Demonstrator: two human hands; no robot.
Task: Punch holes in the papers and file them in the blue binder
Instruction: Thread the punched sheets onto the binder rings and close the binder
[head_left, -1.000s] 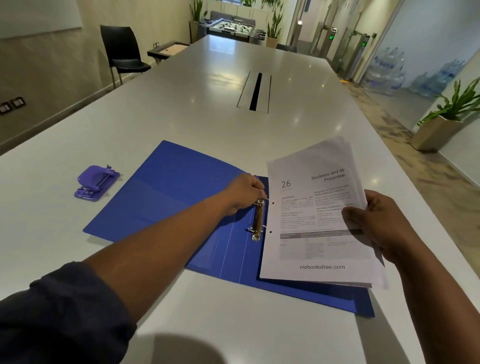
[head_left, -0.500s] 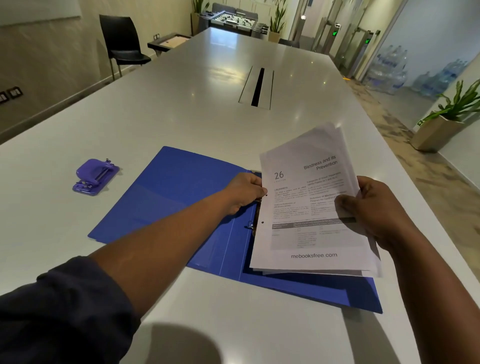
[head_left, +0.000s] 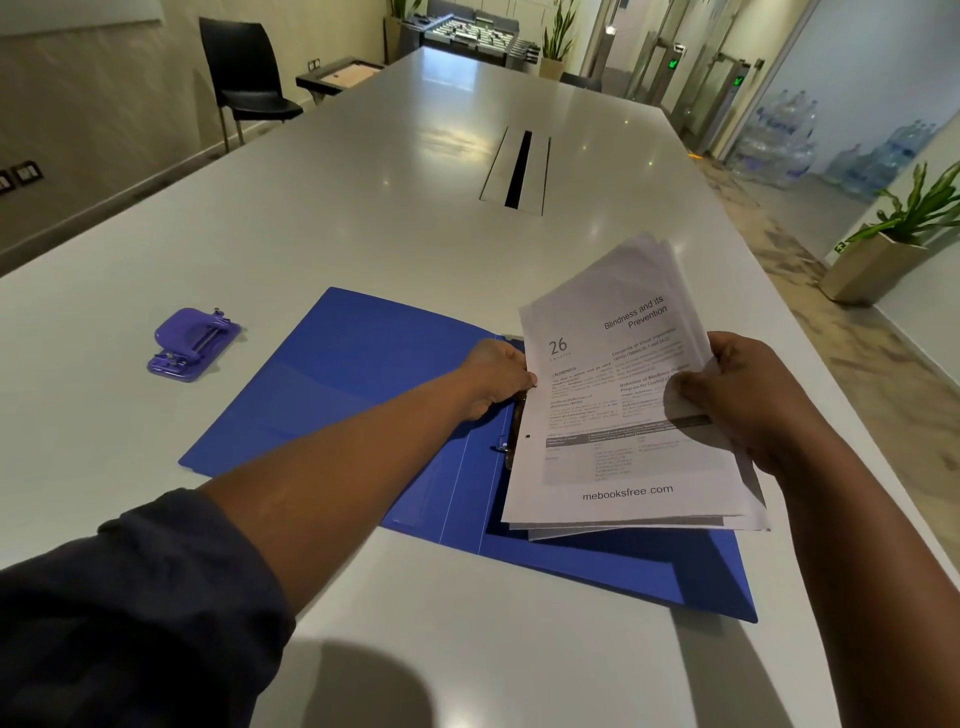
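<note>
1. Looking down from head height, I see a long white table (head_left: 363, 218) running away from me, with a blue binder (head_left: 332, 395) lying open and flat on it.
2. Its spine and metal ring mechanism (head_left: 511, 439) run roughly away from me, leaning slightly to the right; the two covers spread left and right of it.
3. I grip a stack of papers (head_left: 618, 415) in my right hand (head_left: 743, 400), thumb pressed on the printed top sheet, fingers hidden behind the stack.
4. The stack is raised and tilted above the binder's right cover. Its long axis runs from near me to away from me, the top leaning to the right, and its far edges fan apart.
5. The top sheet reads "26" and "Blindness and its Prevention", with "mebooksfree.com" at the near edge. A punched hole shows on its left margin, just beside the rings.
6. My left hand (head_left: 493, 376) is curled closed at the far end of the ring mechanism, next to the papers' left edge. I cannot tell exactly what the fingers are pinching.
7. A purple hole punch (head_left: 193, 344) sits on the table well to the left of the binder, apart from it.
</note>
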